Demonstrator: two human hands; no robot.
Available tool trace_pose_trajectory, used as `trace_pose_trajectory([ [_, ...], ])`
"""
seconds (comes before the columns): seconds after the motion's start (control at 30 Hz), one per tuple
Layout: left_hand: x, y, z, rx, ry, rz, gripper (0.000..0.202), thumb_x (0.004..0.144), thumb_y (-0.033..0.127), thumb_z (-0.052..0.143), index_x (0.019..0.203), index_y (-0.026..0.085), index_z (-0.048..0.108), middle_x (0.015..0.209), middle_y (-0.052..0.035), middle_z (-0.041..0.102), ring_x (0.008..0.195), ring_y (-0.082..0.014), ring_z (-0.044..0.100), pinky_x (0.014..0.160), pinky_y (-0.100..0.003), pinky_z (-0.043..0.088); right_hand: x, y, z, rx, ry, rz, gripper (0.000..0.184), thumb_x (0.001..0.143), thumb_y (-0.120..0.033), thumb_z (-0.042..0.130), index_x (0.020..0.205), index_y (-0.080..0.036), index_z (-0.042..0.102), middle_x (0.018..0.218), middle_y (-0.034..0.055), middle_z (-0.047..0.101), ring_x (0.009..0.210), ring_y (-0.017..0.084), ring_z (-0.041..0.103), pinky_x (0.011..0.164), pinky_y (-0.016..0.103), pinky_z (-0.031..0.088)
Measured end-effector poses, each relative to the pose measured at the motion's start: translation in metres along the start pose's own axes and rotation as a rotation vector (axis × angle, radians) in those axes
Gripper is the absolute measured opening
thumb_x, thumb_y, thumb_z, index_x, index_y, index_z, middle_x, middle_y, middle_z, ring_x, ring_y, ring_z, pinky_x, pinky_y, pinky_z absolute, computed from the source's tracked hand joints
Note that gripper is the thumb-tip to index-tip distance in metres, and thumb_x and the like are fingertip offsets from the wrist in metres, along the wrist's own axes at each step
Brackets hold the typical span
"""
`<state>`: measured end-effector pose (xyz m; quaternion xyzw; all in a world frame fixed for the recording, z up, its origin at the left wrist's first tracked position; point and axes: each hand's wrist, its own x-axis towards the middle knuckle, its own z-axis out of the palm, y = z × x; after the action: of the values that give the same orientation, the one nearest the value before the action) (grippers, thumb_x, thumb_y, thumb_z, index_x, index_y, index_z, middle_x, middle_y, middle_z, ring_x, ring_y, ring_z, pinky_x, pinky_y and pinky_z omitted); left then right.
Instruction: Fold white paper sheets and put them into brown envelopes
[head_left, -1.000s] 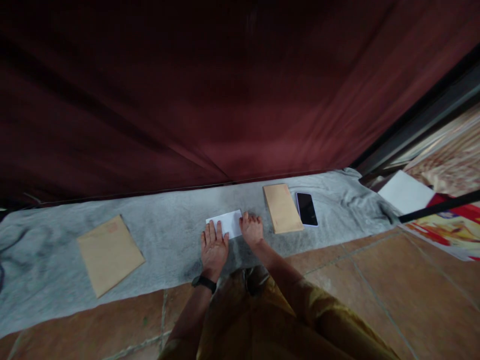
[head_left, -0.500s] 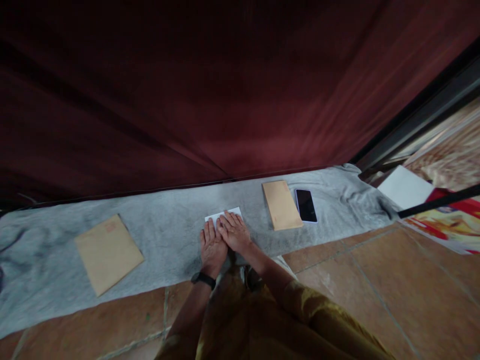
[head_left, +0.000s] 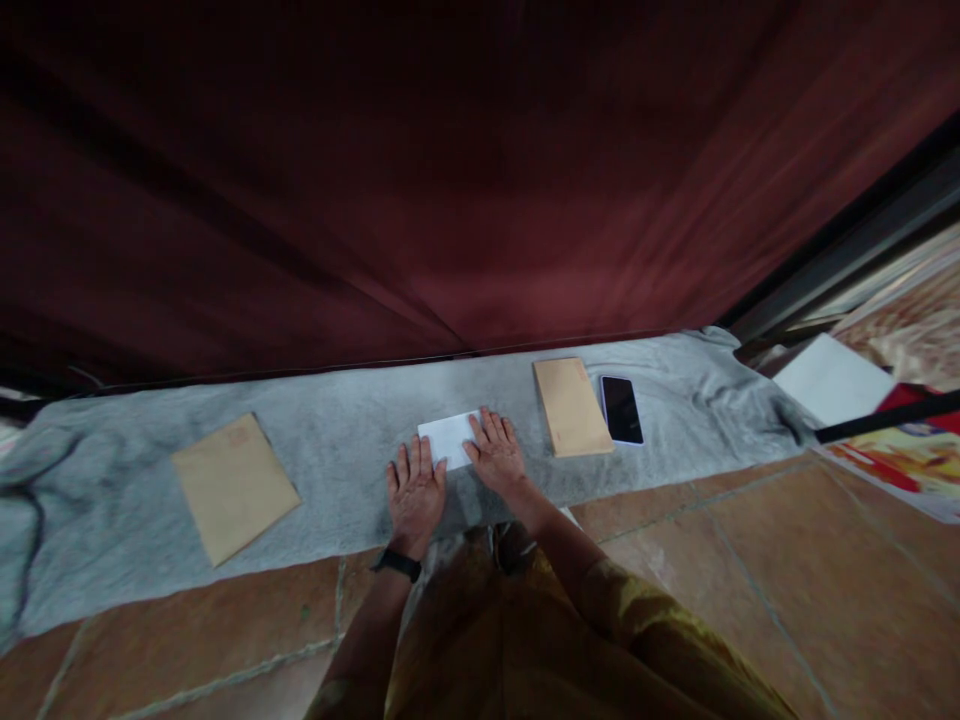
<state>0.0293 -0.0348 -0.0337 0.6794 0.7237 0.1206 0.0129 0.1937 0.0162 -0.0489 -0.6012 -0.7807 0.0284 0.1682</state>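
A small folded white paper lies on a grey cloth spread over the tiled floor. My left hand lies flat, fingers apart, with its fingertips at the paper's near left edge. My right hand also lies flat and open, pressing on the paper's right end. A dark band is on my left wrist.
One brown envelope lies on the cloth to the left, another brown envelope to the right with a black phone beside it. A dark red curtain hangs behind. White sheets and a colourful print lie far right.
My right hand slid from the paper's right edge over its middle, then back to its right end. My left hand drew slightly back and left. The view shifted a little.
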Motion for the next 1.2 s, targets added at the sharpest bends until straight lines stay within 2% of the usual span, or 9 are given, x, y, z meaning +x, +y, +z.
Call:
trace_pose_trajectory([
  [0.2, 0.001, -0.003, -0.007, -0.056, -0.02, -0.029, 0.056, 0.1, 0.031, 0.038, 0.153, 0.015, 0.041, 0.16, -0.0122, 0.041, 0.152, -0.0335, 0.027, 0.123, -0.057, 0.02, 0.001, -0.001, 0.0, -0.012, -0.009, 0.004, 0.056, 0.104, -0.045, 0.045, 0.153, -0.017, 0.044, 0.16, 0.0157, 0.039, 0.144, 0.031, 0.04, 0.119, 0.05, 0.028],
  [0.33, 0.008, -0.002, -0.014, -0.238, -0.02, -0.117, 0.053, 0.096, 0.026, 0.042, 0.146, 0.008, 0.048, 0.148, -0.0192, 0.054, 0.142, -0.031, 0.044, 0.118, -0.048, 0.034, 0.001, -0.001, -0.001, -0.017, -0.015, 0.004, 0.056, 0.104, -0.044, 0.045, 0.152, -0.016, 0.044, 0.159, 0.0164, 0.039, 0.145, 0.031, 0.04, 0.119, 0.051, 0.027],
  [0.4, 0.013, -0.004, -0.017, -0.389, -0.024, -0.218, 0.051, 0.092, 0.024, 0.046, 0.141, 0.008, 0.052, 0.135, -0.0189, 0.063, 0.129, -0.0285, 0.057, 0.11, -0.044, 0.043, 0.001, -0.001, -0.001, -0.014, -0.016, 0.002, 0.056, 0.104, -0.043, 0.045, 0.152, -0.017, 0.044, 0.159, 0.0165, 0.04, 0.145, 0.031, 0.039, 0.119, 0.052, 0.027],
  [0.5, 0.022, -0.008, -0.016, -0.627, -0.072, -0.408, 0.04, 0.086, 0.022, 0.053, 0.124, 0.015, 0.063, 0.108, -0.0105, 0.074, 0.104, -0.0242, 0.068, 0.094, -0.039, 0.053, 0.0, -0.002, -0.002, -0.008, -0.013, -0.001, 0.056, 0.104, -0.043, 0.045, 0.153, -0.017, 0.043, 0.16, 0.0161, 0.039, 0.145, 0.03, 0.039, 0.119, 0.051, 0.027],
  [0.6, 0.034, -0.012, -0.008, -0.735, -0.095, -0.493, 0.029, 0.082, 0.022, 0.058, 0.109, 0.018, 0.067, 0.089, -0.0046, 0.075, 0.085, -0.0199, 0.071, 0.078, -0.031, 0.055, 0.0, -0.001, -0.001, -0.007, 0.008, 0.001, 0.056, 0.104, -0.043, 0.045, 0.153, -0.017, 0.043, 0.159, 0.0158, 0.04, 0.144, 0.03, 0.04, 0.119, 0.051, 0.027],
  [0.7, 0.043, -0.016, -0.001, -0.777, -0.078, -0.537, 0.027, 0.078, 0.022, 0.061, 0.103, 0.015, 0.066, 0.083, -0.0053, 0.074, 0.079, -0.0189, 0.07, 0.07, -0.028, 0.054, -0.001, -0.001, 0.002, -0.005, 0.037, -0.002, 0.056, 0.104, -0.043, 0.044, 0.154, -0.018, 0.042, 0.158, 0.0153, 0.042, 0.144, 0.029, 0.041, 0.119, 0.051, 0.027],
  [0.97, 0.035, -0.014, -0.003, -0.921, -0.174, -0.481, 0.01, 0.08, 0.025, 0.054, 0.082, 0.017, 0.06, 0.059, 0.0012, 0.061, 0.053, -0.0149, 0.061, 0.053, -0.026, 0.046, -0.002, 0.001, 0.001, 0.019, 0.042, -0.012, 0.053, 0.104, -0.04, 0.044, 0.151, -0.017, 0.046, 0.157, 0.0141, 0.045, 0.144, 0.029, 0.041, 0.12, 0.048, 0.026],
  [1.1, 0.026, -0.019, -0.016, -0.984, -0.227, -0.405, 0.011, 0.079, 0.03, 0.056, 0.076, 0.02, 0.055, 0.056, 0.0045, 0.056, 0.05, -0.0126, 0.054, 0.05, -0.024, 0.042, -0.005, 0.005, -0.012, 0.1, 0.06, -0.005, 0.048, 0.104, -0.034, 0.043, 0.148, -0.013, 0.049, 0.154, 0.0128, 0.049, 0.143, 0.025, 0.041, 0.121, 0.044, 0.026],
  [1.2, 0.023, -0.026, -0.025, -1.016, -0.275, -0.335, 0.013, 0.076, 0.031, 0.059, 0.07, 0.022, 0.052, 0.055, 0.0062, 0.052, 0.05, -0.0116, 0.05, 0.049, -0.023, 0.039, -0.004, 0.004, -0.025, 0.179, 0.068, -0.039, 0.049, 0.102, -0.033, 0.049, 0.146, -0.014, 0.05, 0.153, 0.0125, 0.05, 0.144, 0.025, 0.041, 0.123, 0.045, 0.024],
])
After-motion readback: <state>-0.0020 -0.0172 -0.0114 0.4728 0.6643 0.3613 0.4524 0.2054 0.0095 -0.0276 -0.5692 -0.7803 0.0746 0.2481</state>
